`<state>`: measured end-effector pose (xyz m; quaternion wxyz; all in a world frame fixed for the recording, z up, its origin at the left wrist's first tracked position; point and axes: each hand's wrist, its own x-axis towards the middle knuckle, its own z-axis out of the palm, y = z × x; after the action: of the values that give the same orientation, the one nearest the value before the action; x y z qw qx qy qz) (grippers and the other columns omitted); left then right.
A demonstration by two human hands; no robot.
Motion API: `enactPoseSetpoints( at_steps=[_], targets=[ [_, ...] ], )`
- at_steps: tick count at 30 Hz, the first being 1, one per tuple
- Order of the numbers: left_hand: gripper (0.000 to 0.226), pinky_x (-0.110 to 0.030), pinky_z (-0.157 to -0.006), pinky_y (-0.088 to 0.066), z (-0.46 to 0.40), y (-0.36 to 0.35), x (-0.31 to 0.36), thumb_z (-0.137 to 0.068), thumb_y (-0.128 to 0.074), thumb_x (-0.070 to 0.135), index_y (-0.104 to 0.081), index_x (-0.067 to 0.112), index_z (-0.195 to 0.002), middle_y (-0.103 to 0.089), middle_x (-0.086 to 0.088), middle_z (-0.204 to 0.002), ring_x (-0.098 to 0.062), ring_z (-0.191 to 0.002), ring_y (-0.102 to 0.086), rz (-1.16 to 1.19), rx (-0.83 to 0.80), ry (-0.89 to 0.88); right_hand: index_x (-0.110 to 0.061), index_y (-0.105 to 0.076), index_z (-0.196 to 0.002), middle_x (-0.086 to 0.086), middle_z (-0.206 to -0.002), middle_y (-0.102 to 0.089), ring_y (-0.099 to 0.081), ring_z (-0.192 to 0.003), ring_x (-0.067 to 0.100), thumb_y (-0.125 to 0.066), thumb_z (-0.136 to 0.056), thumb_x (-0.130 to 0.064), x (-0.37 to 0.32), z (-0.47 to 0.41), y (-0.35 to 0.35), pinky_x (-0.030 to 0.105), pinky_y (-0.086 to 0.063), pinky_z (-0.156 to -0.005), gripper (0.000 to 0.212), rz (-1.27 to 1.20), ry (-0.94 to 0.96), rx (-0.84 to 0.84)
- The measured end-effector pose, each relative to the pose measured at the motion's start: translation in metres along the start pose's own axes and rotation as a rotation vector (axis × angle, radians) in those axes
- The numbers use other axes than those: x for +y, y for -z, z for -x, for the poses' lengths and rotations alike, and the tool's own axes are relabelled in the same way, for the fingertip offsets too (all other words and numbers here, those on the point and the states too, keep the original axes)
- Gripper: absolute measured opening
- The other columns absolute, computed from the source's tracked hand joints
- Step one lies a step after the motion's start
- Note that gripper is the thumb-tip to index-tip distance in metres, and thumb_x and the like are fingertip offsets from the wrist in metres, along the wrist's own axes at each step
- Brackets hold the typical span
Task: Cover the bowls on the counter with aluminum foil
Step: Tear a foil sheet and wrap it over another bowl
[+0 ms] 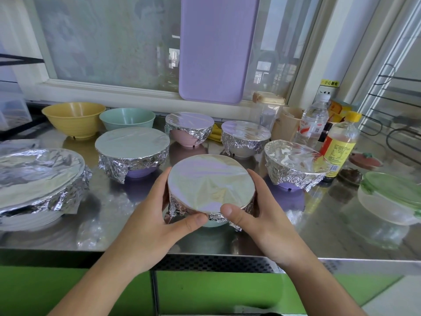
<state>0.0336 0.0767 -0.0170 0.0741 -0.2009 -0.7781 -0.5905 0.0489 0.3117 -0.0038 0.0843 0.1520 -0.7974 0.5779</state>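
So both hands are wrapped around the teal bowl (pixel 213 223) sitting near the front edge of the steel counter (pixel 319 236), at 6 o'clock in the spread. The foil (pixel 210 183) is already stretched flat and drum-tight over its rim. The left hand (pixel 159 208) cups the side at 9 o'clock, thumb pressing the crinkled skirt in at the front. The right hand (pixel 257 215) mirrors it at 3 o'clock, thumb on the rim edge. Fingers curl round the back, squeezing foil against the wall, I'd guess so the skirt locks under the lip.

5 other bowls already wear foil: a big white one (pixel 38 179) at 9 o'clock, a purple one (pixel 132 151) at 11, a pink one (pixel 189 126) at 12, 2 more at 1 and 2. The yellow bowl (pixel 74 118) and green bowl (pixel 127 118) at 10 to 11 o'clock sit bare, so probably next.
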Motion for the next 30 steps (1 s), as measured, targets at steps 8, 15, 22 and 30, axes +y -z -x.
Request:
enactPoseSetpoints(
  at_steps=[8, 15, 22, 30],
  targets=[
    [0.094, -0.023, -0.103, -0.042, 0.002, -0.009, 0.011, -0.067, -0.090, 0.052, -0.040, 0.051, -0.147, -0.058, 0.034, -0.137, 0.010, -0.130, -0.051, -0.084, 0.066, -0.019, -0.030, -0.041, -0.151, -0.017, -0.143, -0.063, -0.057, -0.135, 0.004, -0.093, -0.077, -0.032, 0.006, 0.002, -0.002, 0.024, -0.048, -0.110, 0.090, 0.026, 0.038, 0.032],
    [0.090, -0.001, -0.092, -0.037, 0.003, -0.012, 0.012, -0.063, -0.086, 0.059, -0.037, 0.060, -0.139, -0.055, 0.043, -0.131, 0.019, -0.126, -0.048, -0.099, 0.096, -0.003, -0.033, -0.038, -0.150, -0.023, -0.139, -0.062, -0.058, -0.132, -0.002, -0.093, -0.076, -0.031, 0.007, 0.003, -0.007, 0.013, -0.047, -0.102, 0.093, 0.070, 0.051, 0.068],
    [0.098, -0.014, -0.099, -0.040, 0.005, -0.012, 0.009, -0.059, -0.088, 0.057, -0.038, 0.056, -0.143, -0.056, 0.042, -0.132, 0.015, -0.127, -0.050, -0.069, 0.105, 0.014, -0.034, -0.032, -0.155, -0.016, -0.150, -0.056, -0.050, -0.144, 0.007, -0.082, -0.089, -0.025, 0.005, 0.005, 0.001, 0.027, -0.043, -0.116, 0.083, -0.017, 0.056, -0.061],
    [0.092, 0.003, -0.089, -0.037, 0.006, -0.015, 0.005, -0.066, -0.093, 0.040, -0.041, 0.050, -0.142, -0.057, 0.041, -0.130, 0.017, -0.124, -0.052, -0.050, 0.122, 0.004, -0.029, -0.035, -0.154, -0.013, -0.148, -0.059, -0.053, -0.141, 0.010, -0.080, -0.089, -0.025, 0.009, 0.005, -0.001, 0.032, -0.046, -0.115, 0.079, -0.048, 0.062, -0.032]
  ],
)
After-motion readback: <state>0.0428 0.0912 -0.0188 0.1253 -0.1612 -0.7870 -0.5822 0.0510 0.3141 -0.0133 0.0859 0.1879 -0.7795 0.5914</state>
